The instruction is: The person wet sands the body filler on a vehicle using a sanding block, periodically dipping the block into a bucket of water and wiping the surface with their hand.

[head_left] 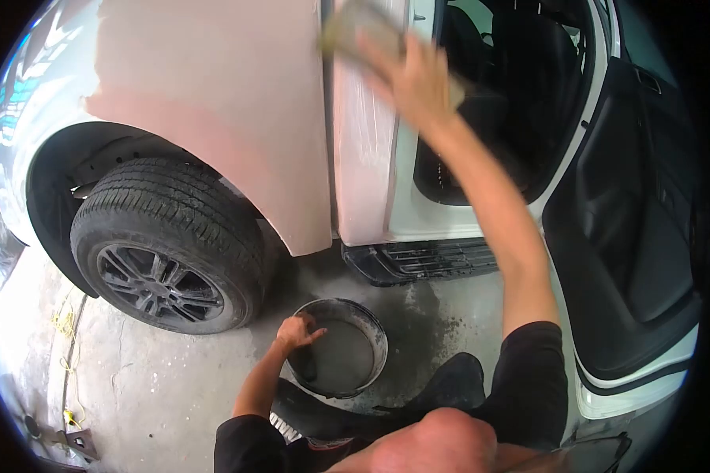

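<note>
Nearest, left hand: at the upper left edge of the bucket; I can't tell whether its grip is apart or closed on anything.
Bucket: on the floor, grey liquid inside; I'd leave it this close, for easy dipping.
Right hand: my grip is clamped on a block, up at the pink strip.
Block: blurred, so I can't be sure it touches the strip; I'd lay it flat and spread the pressure evenly.
Strip: streaked white; long, overlapping strokes should suit it, lighter near the gap.
Door frame: just beside the strip; I'd avoid digging a corner in there.
</note>
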Motion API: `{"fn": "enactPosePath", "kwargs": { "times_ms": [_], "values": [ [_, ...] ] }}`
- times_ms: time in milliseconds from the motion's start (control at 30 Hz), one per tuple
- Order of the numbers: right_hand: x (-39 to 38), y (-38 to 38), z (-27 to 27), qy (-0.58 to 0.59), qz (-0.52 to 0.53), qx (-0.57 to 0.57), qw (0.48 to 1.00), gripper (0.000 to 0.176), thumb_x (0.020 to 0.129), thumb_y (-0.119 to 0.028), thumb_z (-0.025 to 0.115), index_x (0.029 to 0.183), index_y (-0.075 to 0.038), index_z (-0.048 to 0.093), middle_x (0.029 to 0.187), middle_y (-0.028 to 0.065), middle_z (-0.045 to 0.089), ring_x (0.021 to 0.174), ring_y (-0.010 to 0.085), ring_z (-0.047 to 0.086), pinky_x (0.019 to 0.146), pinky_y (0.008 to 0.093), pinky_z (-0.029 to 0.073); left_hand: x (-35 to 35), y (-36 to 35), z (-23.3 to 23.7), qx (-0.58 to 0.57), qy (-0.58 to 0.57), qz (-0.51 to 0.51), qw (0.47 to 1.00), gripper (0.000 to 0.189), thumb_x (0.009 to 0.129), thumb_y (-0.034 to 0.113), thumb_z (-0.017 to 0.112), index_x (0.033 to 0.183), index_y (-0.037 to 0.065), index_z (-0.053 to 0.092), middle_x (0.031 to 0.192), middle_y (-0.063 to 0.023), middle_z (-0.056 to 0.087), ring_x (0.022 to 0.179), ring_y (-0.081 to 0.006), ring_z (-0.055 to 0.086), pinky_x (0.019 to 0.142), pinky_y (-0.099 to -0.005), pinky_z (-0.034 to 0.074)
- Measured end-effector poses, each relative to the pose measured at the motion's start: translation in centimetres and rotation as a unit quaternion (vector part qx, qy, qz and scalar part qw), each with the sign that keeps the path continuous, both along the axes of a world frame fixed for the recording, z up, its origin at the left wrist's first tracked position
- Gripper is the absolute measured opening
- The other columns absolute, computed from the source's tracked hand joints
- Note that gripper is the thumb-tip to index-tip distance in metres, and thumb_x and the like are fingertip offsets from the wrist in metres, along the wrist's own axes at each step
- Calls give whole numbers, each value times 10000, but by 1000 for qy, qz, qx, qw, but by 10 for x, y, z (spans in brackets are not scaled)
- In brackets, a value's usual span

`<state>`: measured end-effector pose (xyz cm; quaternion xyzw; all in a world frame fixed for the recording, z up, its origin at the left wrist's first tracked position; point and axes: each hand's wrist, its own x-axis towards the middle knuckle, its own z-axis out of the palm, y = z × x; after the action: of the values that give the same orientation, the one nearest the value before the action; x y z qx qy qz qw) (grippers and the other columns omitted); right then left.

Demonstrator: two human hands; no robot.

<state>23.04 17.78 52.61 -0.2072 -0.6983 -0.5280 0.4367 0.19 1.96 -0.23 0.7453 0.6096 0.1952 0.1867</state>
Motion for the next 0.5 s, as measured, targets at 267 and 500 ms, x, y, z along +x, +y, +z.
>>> {"fn": "enactPosePath", "kwargs": {
  "times_ms": [267,500],
  "values": [
    [-12,-5,-82,42,5,-8,999,643,867,-289,731,1478,-302,531,1285,310,527,975,410,569,714,516,457,2,-6,14,-27,-2,6,1000,565,847,630,684,973,82,746,1028,-151,714,986,-334,687,888,-431,547],
    [-19,-12,-17,42,13,-66,997,660,856,-308,755,1472,-335,521,1204,226,522,927,365,538,702,512,433,2,-7,-2,6,-6,23,1000,561,844,624,691,962,77,745,1010,-145,717,975,-331,691,870,-433,550]
  ]
}}
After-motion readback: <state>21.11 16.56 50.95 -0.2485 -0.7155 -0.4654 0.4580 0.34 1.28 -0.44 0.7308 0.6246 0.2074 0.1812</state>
